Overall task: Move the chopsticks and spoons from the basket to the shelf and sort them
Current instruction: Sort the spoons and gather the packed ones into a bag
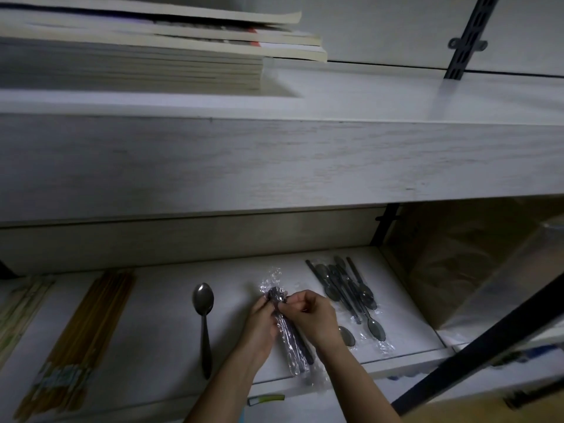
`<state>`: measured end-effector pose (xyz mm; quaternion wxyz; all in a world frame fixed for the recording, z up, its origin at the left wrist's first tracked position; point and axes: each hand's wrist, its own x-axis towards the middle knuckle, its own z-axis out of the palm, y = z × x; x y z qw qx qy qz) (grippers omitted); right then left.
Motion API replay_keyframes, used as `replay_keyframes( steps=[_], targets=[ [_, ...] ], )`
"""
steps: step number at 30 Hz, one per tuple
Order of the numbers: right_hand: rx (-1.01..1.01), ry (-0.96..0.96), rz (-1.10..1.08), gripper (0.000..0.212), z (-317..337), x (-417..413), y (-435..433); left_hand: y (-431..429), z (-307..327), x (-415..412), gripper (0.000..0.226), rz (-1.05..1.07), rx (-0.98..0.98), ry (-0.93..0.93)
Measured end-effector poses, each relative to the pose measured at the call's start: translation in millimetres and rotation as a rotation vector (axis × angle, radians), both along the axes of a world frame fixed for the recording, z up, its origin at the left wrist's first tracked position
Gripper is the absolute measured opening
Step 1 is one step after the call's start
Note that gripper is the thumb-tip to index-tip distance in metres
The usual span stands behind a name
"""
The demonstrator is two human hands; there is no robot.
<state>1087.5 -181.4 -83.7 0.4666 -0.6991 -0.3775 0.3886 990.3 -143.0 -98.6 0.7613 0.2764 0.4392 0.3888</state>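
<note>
- Both hands grip one wrapped pack [292, 346] of dark spoons lying on the lower shelf [152, 315]: the left hand [259, 326] curls round its side, the right hand [312, 315] pinches the crinkled film near the bowl end
- The pack looks light and stiff inside, its film loose and slippery; it is likely surer held across the handles than by the film
- Open room lies between the steel spoon [203, 312] and the spoon pile [345, 291]; the chopsticks [88, 325] sit well to the left
- The upper board [274, 160] overhangs low, and the pack's tail lies at the shelf's front edge
</note>
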Motion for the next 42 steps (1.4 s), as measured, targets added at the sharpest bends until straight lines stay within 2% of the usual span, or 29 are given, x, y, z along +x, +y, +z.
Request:
replay_keyframes(
  steps=[4,8,12,19,23,27,29,32,35,37,39,42],
  targets=[
    [-0.002,-0.083,-0.018,0.018,-5.4,-0.1,0.7,0.9,-0.7,-3.0,0.015,-0.028,-0.084,-0.056],
    [0.008,-0.208,0.043,0.022,-2.4,2.5,-0.3,2.9,0.2,-3.8,0.022,-0.086,-0.171,-0.060],
    [0.000,-0.267,0.077,0.024,-2.3,4.1,2.2,5.4,4.6,-2.4,0.028,-0.034,-0.213,-0.055],
    [-0.024,-0.110,0.055,0.019,-7.3,8.5,8.1,6.0,12.9,-4.4,0.031,-0.088,-0.171,-0.074],
    [0.001,-0.130,0.052,0.017,-6.8,8.8,9.2,2.7,10.8,-5.6,0.019,-0.159,-0.132,-0.130],
    [0.051,-0.270,0.112,0.003,-5.9,6.8,4.4,5.6,3.4,-6.9,0.019,-0.077,-0.043,-0.027],
    [0.026,-0.275,0.131,0.017,-6.8,5.7,-4.5,7.8,3.4,-6.3,0.019,-0.055,-0.020,0.013],
    [-0.140,-0.258,0.262,0.033,-4.7,7.5,-20.2,9.1,5.3,-6.1,0.019,-0.015,-0.003,0.035],
    [-0.206,-0.443,0.417,0.034,-2.1,6.9,-30.6,8.2,7.8,-4.4,0.020,0.007,0.011,0.039],
    [-0.183,-0.642,0.431,0.045,-2.2,4.4,-32.4,7.6,8.0,-1.7,0.020,0.017,0.001,0.029],
    [-0.179,-0.802,0.446,0.047,-1.1,1.3,-33.1,7.4,8.6,0.5,0.019,0.022,-0.006,0.020],
    [-0.185,-0.874,0.463,0.039,-0.5,-0.5,-33.3,6.9,10.5,1.5,0.020,0.020,0.011,0.028]
  ],
)
